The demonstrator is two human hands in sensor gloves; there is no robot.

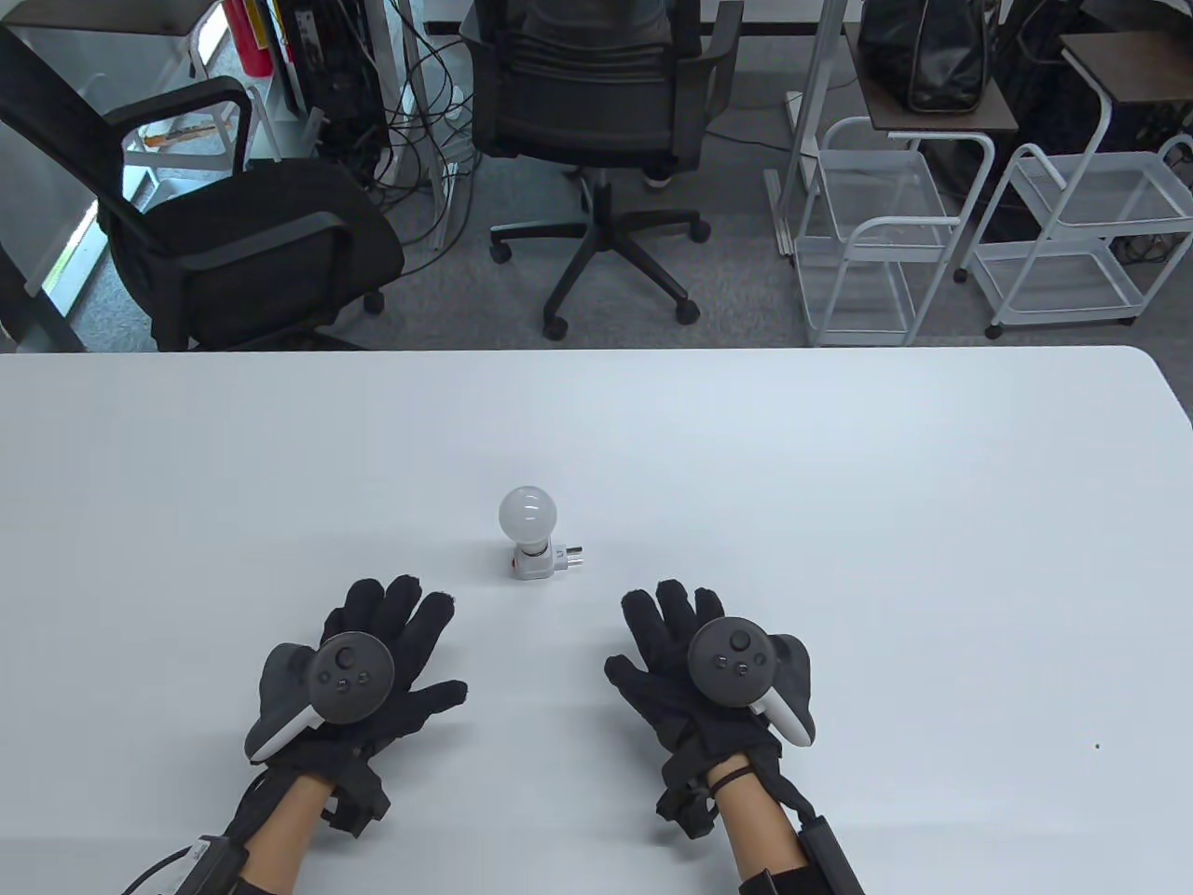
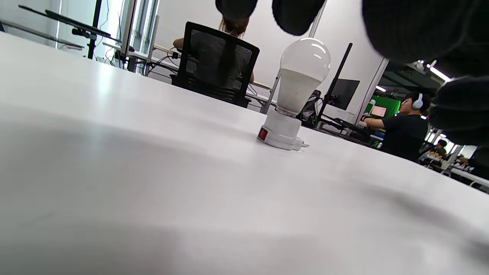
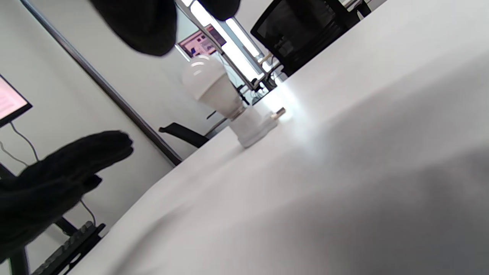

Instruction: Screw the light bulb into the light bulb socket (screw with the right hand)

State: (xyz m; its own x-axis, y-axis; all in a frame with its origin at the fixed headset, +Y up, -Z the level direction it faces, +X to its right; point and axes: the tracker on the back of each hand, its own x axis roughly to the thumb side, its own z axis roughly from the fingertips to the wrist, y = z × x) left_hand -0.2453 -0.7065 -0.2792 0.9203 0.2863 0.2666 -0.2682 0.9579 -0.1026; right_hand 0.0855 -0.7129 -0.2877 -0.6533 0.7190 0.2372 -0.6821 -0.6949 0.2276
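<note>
A white light bulb (image 1: 527, 512) stands upright in a white socket (image 1: 541, 563) with a red switch and plug pins, in the middle of the white table (image 1: 839, 485). The bulb (image 2: 303, 72) and socket (image 2: 281, 131) show in the left wrist view, and the bulb (image 3: 208, 86) and socket (image 3: 252, 128) in the right wrist view. My left hand (image 1: 373, 653) lies flat and open, near and left of the socket, holding nothing. My right hand (image 1: 690, 657) lies flat and open, near and right of it, holding nothing.
Beyond the table's far edge stand black office chairs (image 1: 587, 112), white wire carts (image 1: 876, 242) and cables on the floor. A person with headphones (image 2: 405, 126) sits in the background of the left wrist view.
</note>
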